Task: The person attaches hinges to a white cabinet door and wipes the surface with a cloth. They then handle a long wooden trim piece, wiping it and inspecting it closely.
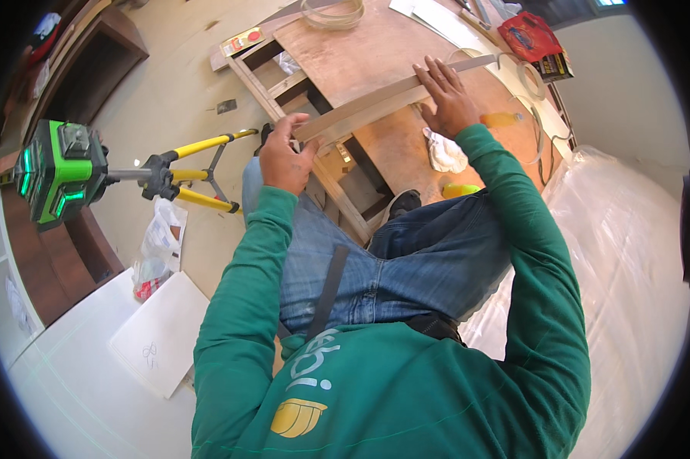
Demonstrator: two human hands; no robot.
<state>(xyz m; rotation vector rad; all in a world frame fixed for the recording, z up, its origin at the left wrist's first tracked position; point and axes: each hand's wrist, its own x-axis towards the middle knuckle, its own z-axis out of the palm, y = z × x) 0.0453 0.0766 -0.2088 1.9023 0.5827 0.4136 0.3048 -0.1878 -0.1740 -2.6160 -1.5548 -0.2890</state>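
A long, narrow wooden board point(368, 103) is held on edge over a plywood sheet point(387, 149), slanting up to the right. My left hand point(288, 159) grips its near left end, thumb on one side and fingers on the other. Toward the far right end, my right hand point(448, 98) rests along the board with its fingers stretched out. Below the board lies an open wooden frame point(337, 195) with crosspieces, partly covered by the plywood. A crumpled white cloth point(444, 151) sits on the plywood near my right forearm.
To the left, a green laser level point(63, 172) stands on a yellow tripod point(200, 145). Coiled edging strip point(333, 15) lies at the far side. A red bag point(530, 37) rests at the far right. Clear plastic sheeting point(613, 245) covers the right side; white panels point(161, 333) lie lower left.
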